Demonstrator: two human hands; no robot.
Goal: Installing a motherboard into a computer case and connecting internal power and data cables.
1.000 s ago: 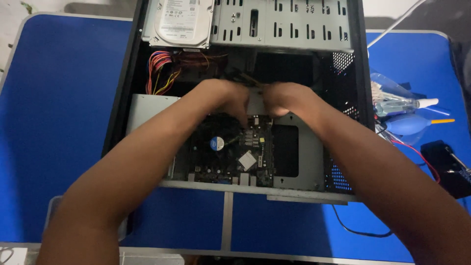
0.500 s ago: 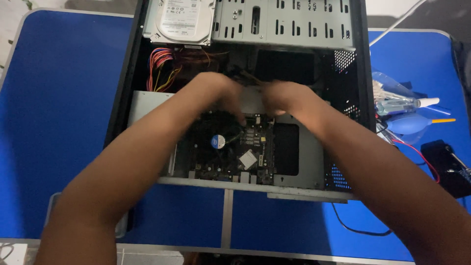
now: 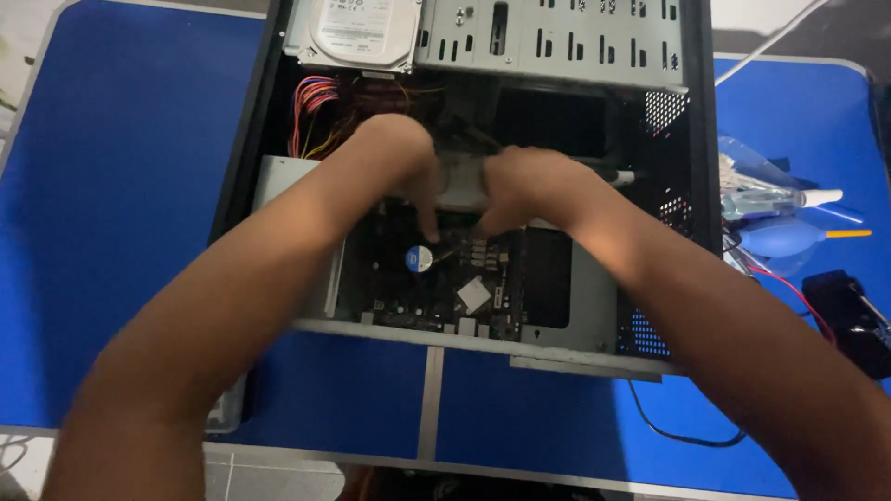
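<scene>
Hands deep in open computer case (image 3: 687, 186): left hand (image 3: 408, 172) and right hand (image 3: 524, 190) close together, fingertips pressing down near motherboard (image 3: 445, 278); grip blurred, cannot tell.

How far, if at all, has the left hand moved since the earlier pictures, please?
No real move: the left hand stays inside the computer case, just below the bundle of coloured wires, fingers down on the motherboard.

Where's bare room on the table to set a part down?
Widest bare patch: blue table left of the computer case. Narrower strip along the near edge. Crowded right, with blue bulb blower and black device. Both hands fill the case.
</scene>
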